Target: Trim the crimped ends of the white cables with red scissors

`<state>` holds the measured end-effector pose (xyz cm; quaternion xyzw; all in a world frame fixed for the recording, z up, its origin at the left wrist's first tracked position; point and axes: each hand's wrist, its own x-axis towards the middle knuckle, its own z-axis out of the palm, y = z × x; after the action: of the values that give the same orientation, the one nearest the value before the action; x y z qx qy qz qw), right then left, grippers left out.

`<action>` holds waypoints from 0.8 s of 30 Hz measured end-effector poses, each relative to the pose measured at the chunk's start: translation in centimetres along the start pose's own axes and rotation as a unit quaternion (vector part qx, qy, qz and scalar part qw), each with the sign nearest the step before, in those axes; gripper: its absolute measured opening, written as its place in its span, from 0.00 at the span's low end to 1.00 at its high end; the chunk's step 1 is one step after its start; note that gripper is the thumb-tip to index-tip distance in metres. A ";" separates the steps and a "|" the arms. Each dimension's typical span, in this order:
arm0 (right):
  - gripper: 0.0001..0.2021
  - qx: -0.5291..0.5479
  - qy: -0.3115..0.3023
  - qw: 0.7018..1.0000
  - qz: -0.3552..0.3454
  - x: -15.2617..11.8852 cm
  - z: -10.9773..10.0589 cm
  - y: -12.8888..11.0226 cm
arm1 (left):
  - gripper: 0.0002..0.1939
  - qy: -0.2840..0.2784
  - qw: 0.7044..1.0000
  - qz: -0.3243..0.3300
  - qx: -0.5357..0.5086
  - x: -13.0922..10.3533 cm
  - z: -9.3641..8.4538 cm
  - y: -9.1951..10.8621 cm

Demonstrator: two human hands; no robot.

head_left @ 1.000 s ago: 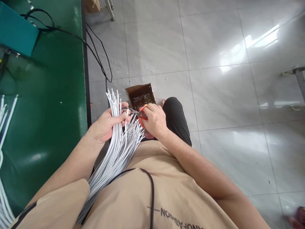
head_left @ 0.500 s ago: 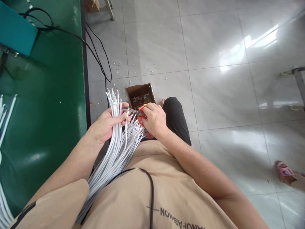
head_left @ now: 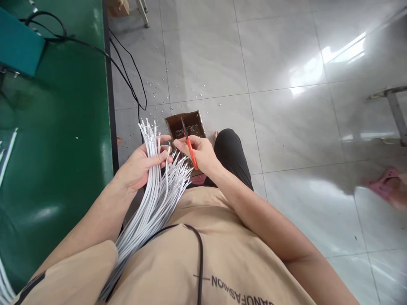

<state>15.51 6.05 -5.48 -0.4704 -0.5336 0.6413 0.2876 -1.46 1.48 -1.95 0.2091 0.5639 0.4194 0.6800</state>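
My left hand (head_left: 135, 167) is wrapped round a bundle of white wires (head_left: 151, 178), its cut ends sticking up above the fingers. One single wire (head_left: 167, 156) stands apart at the fingertips of that hand. In my right hand (head_left: 205, 156) are red-handled pliers (head_left: 191, 153), their dark jaws pointing away over a box. The thumb and forefinger of this hand come close to the single wire's end; whether they touch it I cannot tell. More white wires lie across my lap, fanning out below both hands.
An open cardboard box (head_left: 168, 120) with small white bits inside stands on the floor beyond my hands. Similar bits are scattered over the tiles (head_left: 219, 63). At left is a green table (head_left: 73, 169) with a teal machine (head_left: 19, 40) and black cables. A person's foot (head_left: 386, 184) shows at right.
The pliers have swung from pointing left at the single wire to pointing away over the box. My right thumb and forefinger have come toward that wire's end. The foot has shifted.
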 end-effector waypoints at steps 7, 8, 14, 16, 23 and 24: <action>0.12 0.268 -0.070 0.960 0.031 -0.4 1.2 -1.6 | 0.22 0.014 1.000 -0.001 0.012 0.0 0.7 0.2; 0.12 0.261 -0.025 0.964 0.036 -0.5 1.4 -1.5 | 0.21 0.025 1.000 -0.002 0.011 0.0 0.7 0.2; 0.11 0.116 0.133 0.984 -0.008 0.1 1.3 -1.3 | 0.19 0.088 0.994 0.036 0.060 0.0 0.9 0.1; 0.12 0.082 0.094 0.992 -0.028 0.5 1.1 -1.6 | 0.20 0.091 0.990 0.061 0.089 0.1 0.8 -0.1; 0.11 -0.013 0.011 1.000 -0.018 1.6 1.4 -2.2 | 0.18 0.086 0.978 0.111 0.156 0.4 0.4 -0.7; 0.10 -0.025 0.009 1.000 -0.014 1.6 1.4 -2.2 | 0.18 0.083 0.977 0.116 0.161 0.4 0.3 -0.8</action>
<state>13.29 7.45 -3.90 -0.4757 -0.5530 0.6198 0.2895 -0.87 1.43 -2.71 0.3439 0.6504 0.4152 0.5351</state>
